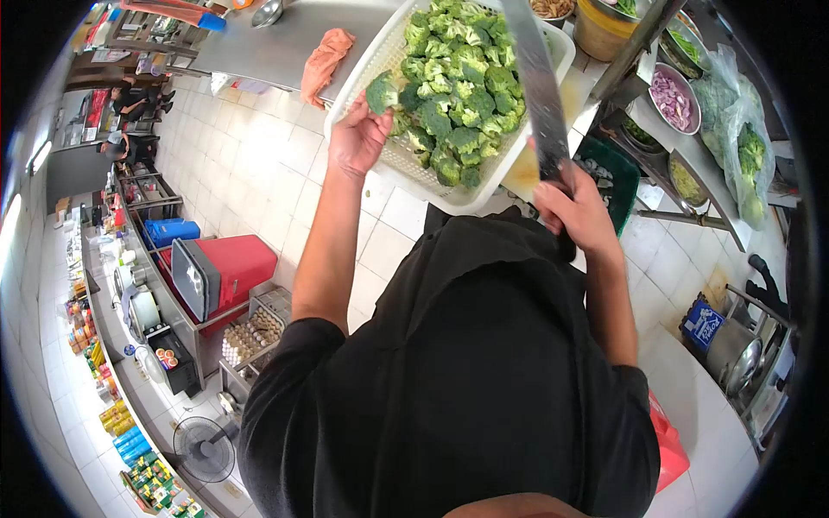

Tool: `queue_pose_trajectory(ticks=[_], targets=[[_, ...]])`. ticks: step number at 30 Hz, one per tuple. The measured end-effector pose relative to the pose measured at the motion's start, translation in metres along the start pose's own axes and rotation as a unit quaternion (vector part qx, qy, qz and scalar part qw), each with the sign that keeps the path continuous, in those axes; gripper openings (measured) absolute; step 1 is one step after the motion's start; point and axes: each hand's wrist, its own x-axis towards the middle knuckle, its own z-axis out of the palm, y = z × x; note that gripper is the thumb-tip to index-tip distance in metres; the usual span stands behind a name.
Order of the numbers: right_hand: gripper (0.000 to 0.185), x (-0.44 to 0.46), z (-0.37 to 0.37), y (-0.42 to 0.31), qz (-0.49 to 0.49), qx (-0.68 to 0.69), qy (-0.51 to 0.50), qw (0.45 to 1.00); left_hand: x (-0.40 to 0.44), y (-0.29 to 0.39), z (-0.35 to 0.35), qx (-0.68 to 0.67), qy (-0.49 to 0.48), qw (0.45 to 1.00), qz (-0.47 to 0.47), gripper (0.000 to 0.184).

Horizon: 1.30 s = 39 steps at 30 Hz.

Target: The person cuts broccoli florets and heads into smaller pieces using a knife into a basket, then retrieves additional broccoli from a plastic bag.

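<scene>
My left hand (363, 138) is closed around a broccoli floret (382, 92) at the near left side of a white plastic basket (471, 200). Cut broccoli (458, 104) is heaped inside that basket. In my right hand (577, 207) is a large knife (539, 82), gripped by its dark handle, its broad blade pointing away from me and passing over the basket's right side. Part of a cutting board (524, 175) shows beneath the blade; the rest is hidden by the basket and my hand.
An orange cloth (326, 65) hangs over the edge of the steel counter (259, 47). To the right are a bowl of chopped purple onion (673, 97), bagged broccoli (749, 164) and a green crate (617, 177). A red bin (237, 268) stands at the left; two people are farther back.
</scene>
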Motion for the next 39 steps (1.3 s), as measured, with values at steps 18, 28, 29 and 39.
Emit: queue_pose_trajectory(ticks=[18,28,29,39], targets=[[0.047,0.113,0.055,0.034,0.03,-0.087,-0.006,0.996,-0.046,-0.055,0.039,0.446,-0.026,0.893,-0.057,0.043],[0.031,0.106,0.048,0.048,0.02,-0.035,0.076,0.996,0.056,-0.024,-0.007,0.833,0.064,0.536,0.12,0.043],[0.031,0.105,0.049,0.048,0.016,-0.038,0.076,0.996,0.064,-0.025,-0.014,0.846,0.052,0.521,0.105,0.042],[0.047,0.1,0.037,0.039,0.045,0.01,0.079,0.996,0.025,-0.015,0.02,0.737,-0.03,0.609,0.291,0.029]])
